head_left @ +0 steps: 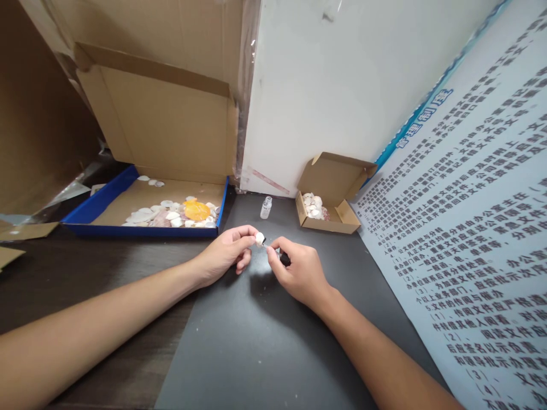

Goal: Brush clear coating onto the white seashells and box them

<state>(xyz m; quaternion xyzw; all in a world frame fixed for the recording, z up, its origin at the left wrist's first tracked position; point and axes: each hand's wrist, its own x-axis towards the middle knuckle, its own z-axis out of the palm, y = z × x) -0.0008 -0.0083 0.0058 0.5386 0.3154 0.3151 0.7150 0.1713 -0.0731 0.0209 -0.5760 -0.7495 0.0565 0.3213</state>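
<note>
My left hand (233, 249) pinches a small white shell (259, 238) between thumb and fingertips, above the dark grey mat. Close by on the right, my right hand (299, 267) grips a black-capped applicator brush (285, 259). Its thin tip reaches to the shell's lower right edge; whether it touches cannot be made out. A small dark spot shows at that edge. Beyond both hands a small clear bottle (265, 208) stands upright without a cap.
A blue-edged cardboard box (141, 230) with its lid up holds many shells (173, 216) and an orange piece (197, 210). At the right, a small open carton (329, 225) contains white shells (313, 205). A printed poster (470, 228) borders the mat (256, 364).
</note>
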